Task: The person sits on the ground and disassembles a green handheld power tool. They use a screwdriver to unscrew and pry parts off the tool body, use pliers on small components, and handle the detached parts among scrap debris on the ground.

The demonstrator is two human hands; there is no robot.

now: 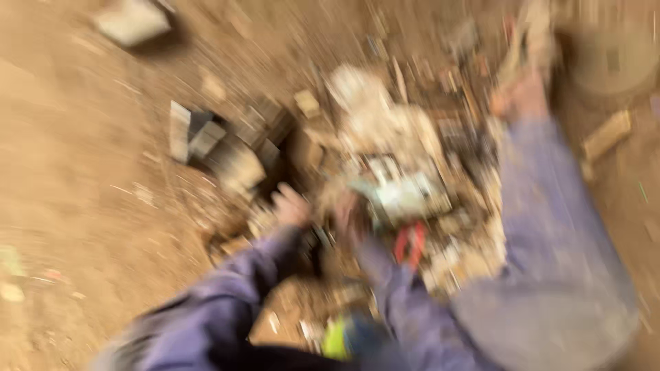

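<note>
Heavily blurred. Nearest, purple sleeves (pixel 227 302). Left hand (pixel 292 206) and right hand (pixel 349 214) low on a rubble pile (pixel 392 158) over dirt floor (pixel 75 172); grip impossible to tell. Red-handled pliers (pixel 410 244) just beside the right hand. Farther, a trousered leg (pixel 543 227), bare foot (pixel 526 96).

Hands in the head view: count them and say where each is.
2, blurred: left hand at the near edge of the rubble pile, right hand beside it. Others may be hidden.

We see matt, dusty purple cloth sleeves (pixel 254 275), rough bare earth ground (pixel 75 178), and glossy red plastic-looking pliers handles (pixel 410 244), heavily blurred.
</note>
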